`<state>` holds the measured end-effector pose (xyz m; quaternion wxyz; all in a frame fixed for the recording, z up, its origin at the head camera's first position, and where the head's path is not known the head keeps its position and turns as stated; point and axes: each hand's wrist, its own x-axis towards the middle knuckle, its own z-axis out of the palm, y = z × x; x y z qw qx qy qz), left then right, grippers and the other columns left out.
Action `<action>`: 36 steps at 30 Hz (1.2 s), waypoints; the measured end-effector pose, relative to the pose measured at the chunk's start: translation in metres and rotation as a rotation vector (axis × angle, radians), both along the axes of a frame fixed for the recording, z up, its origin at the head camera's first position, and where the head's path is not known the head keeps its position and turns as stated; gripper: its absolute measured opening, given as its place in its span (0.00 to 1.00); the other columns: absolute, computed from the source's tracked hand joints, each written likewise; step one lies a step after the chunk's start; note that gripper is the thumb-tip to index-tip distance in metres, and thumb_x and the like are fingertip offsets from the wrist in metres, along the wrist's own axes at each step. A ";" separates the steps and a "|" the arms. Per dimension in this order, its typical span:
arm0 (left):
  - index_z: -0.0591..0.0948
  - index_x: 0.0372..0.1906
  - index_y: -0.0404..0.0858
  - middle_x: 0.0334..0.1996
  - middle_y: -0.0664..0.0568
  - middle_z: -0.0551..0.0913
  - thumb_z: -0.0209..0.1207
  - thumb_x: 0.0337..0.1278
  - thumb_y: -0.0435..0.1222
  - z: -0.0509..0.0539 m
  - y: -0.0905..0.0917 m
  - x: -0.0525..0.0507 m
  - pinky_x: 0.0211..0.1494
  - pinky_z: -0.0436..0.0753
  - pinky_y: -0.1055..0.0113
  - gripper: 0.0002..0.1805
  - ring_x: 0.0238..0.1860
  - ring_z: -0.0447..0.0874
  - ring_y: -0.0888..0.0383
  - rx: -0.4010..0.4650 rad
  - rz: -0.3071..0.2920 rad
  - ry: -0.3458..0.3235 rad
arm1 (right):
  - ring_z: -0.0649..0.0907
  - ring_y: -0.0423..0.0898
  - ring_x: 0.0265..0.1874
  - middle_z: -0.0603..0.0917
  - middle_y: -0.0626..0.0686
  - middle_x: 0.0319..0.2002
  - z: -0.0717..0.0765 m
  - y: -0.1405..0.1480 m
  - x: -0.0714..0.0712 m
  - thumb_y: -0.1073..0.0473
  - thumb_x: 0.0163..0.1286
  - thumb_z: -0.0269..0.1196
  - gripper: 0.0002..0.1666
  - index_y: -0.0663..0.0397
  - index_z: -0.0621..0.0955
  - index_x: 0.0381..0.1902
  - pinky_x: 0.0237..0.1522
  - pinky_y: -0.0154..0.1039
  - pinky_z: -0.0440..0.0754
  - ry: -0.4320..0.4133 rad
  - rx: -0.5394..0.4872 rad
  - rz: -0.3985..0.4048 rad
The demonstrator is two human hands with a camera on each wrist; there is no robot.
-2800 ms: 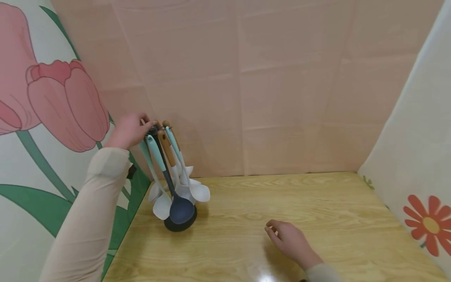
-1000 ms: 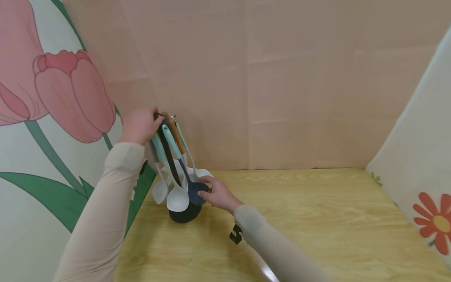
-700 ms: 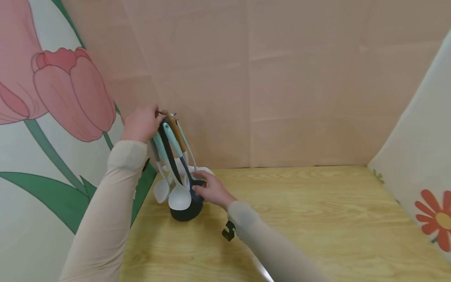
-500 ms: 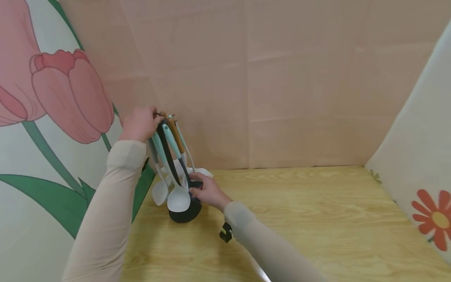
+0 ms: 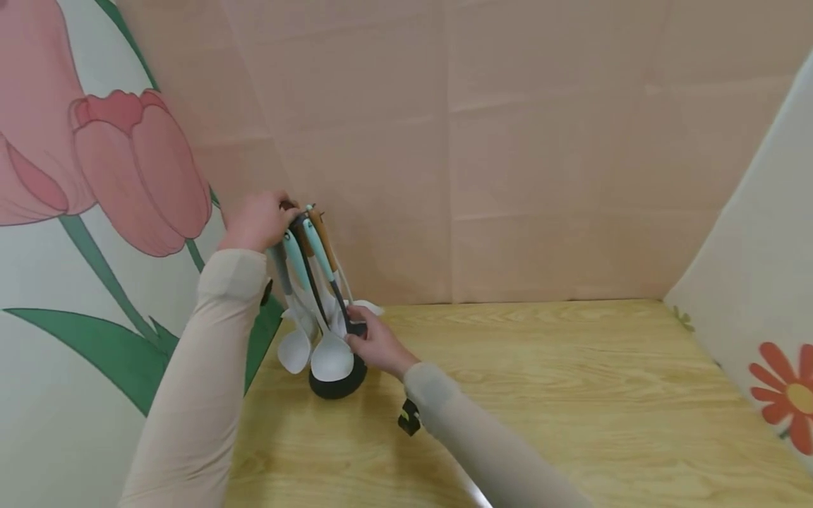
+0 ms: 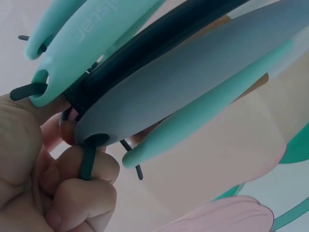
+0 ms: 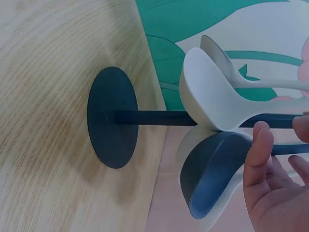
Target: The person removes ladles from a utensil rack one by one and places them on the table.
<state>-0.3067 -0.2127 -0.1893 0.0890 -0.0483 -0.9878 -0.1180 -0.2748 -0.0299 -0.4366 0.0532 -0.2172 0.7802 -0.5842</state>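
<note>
A utensil stand with a round dark base (image 5: 335, 391) and a black post (image 7: 154, 117) stands at the table's left, hung with several utensils. My left hand (image 5: 257, 222) grips its top, the fingers curled among the black hooks (image 6: 88, 162) beside a grey handle (image 6: 193, 79) and teal handles (image 6: 91, 43). Low on the right side, my right hand (image 5: 382, 346) holds a navy ladle (image 7: 210, 176) at its neck, finger and thumb on either side of the shaft. A white ladle (image 5: 332, 358) and a white spoon-like utensil (image 5: 294, 353) hang just left of it.
The wood-grain table (image 5: 540, 381) stretches to the right. Behind it rises a creased pinkish-brown cloth (image 5: 540, 155). A tulip-printed sheet (image 5: 146, 183) closes the left side near the stand, and a flower-printed one (image 5: 787, 282) the right.
My right hand has come from the table to the navy ladle. The hanging utensils have turned about the post, the ladle swinging right. My left hand stays at the top.
</note>
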 end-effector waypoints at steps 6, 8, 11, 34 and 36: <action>0.78 0.58 0.36 0.54 0.35 0.81 0.49 0.77 0.46 0.000 0.000 0.001 0.53 0.74 0.44 0.20 0.48 0.78 0.40 -0.002 -0.003 0.001 | 0.84 0.53 0.32 0.77 0.59 0.61 0.000 -0.002 0.002 0.59 0.76 0.57 0.27 0.52 0.68 0.71 0.23 0.39 0.80 0.021 -0.003 -0.019; 0.78 0.58 0.36 0.54 0.36 0.81 0.49 0.77 0.46 0.000 0.001 0.001 0.53 0.74 0.44 0.20 0.48 0.78 0.40 -0.009 0.002 0.007 | 0.84 0.50 0.30 0.78 0.59 0.58 -0.001 -0.002 0.002 0.58 0.77 0.57 0.25 0.53 0.70 0.69 0.24 0.39 0.81 0.040 0.000 -0.030; 0.78 0.58 0.37 0.53 0.36 0.81 0.48 0.77 0.46 0.000 0.001 0.003 0.52 0.74 0.45 0.20 0.47 0.78 0.41 -0.012 0.008 0.000 | 0.81 0.44 0.28 0.81 0.58 0.51 -0.002 -0.003 0.001 0.58 0.76 0.57 0.22 0.54 0.74 0.66 0.30 0.38 0.81 0.106 0.027 -0.052; 0.76 0.55 0.40 0.49 0.40 0.82 0.46 0.78 0.47 -0.002 0.005 0.003 0.50 0.72 0.45 0.17 0.45 0.78 0.42 -0.045 0.048 -0.001 | 0.79 0.37 0.26 0.85 0.52 0.36 0.007 -0.009 0.017 0.59 0.78 0.56 0.09 0.58 0.80 0.46 0.28 0.32 0.80 0.280 0.072 0.007; 0.76 0.55 0.40 0.49 0.40 0.82 0.46 0.78 0.47 -0.003 0.004 0.003 0.49 0.72 0.45 0.17 0.44 0.78 0.43 -0.043 0.050 0.002 | 0.79 0.37 0.24 0.85 0.56 0.37 0.007 -0.010 0.018 0.60 0.78 0.55 0.09 0.59 0.79 0.46 0.25 0.33 0.81 0.262 0.057 0.022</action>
